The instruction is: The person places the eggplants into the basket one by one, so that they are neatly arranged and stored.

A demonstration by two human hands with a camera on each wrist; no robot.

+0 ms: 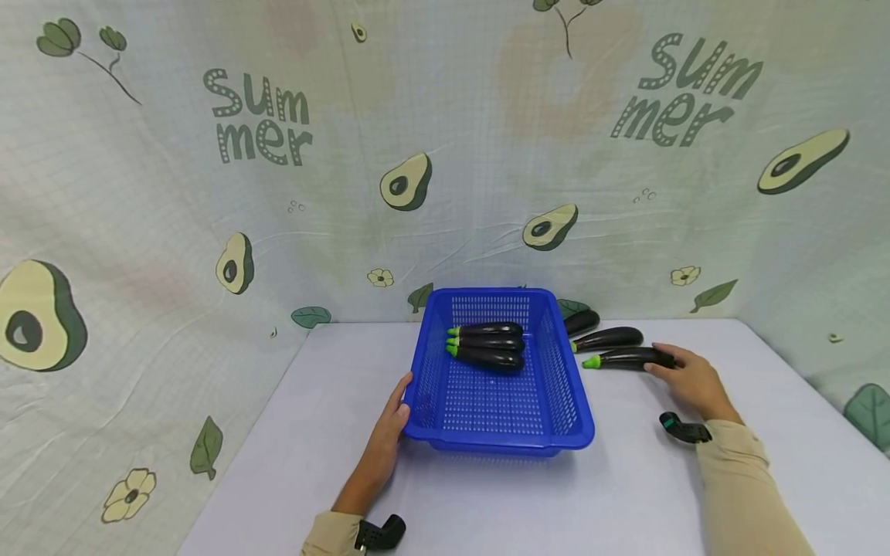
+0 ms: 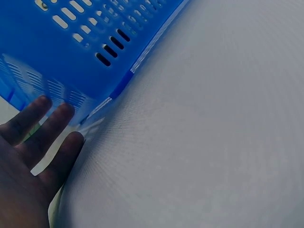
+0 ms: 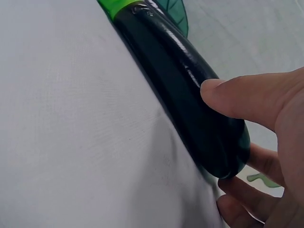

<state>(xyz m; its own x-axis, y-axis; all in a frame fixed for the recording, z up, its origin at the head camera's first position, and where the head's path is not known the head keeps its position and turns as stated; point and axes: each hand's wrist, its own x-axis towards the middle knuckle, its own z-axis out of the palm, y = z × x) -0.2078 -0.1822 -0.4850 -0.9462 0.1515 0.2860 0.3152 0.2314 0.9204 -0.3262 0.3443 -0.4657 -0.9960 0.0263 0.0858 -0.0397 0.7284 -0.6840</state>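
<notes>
Glossy black-purple eggplant with a bright green cap [image 1: 629,358] lies on the white table [image 1: 640,463], right of the blue perforated plastic basket [image 1: 494,442]. Cap points to your left, toward the basket; rounded end to your right. Long axis runs crosswise, almost parallel to the table's far edge.

Your right hand [image 1: 698,382] pinches that rounded end: thumb on one flank, fingers around the tip and opposite side. Right forearm in its beige sleeve [image 1: 742,483] slants in from the lower right, hand reaching forward and left.

Your left hand [image 1: 384,436], well apart from the right, rests against the basket's left side near the front corner, fingers extended and spread along the outer wall.

Inside the basket, toward the back: three dark eggplants [image 1: 488,343] side by side, caps left, axes crosswise. Beyond the pinched one, a second loose eggplant [image 1: 613,338] lies slightly aslant, cap end left; farther back, another dark eggplant [image 1: 584,321], partly hidden by the basket.
</notes>
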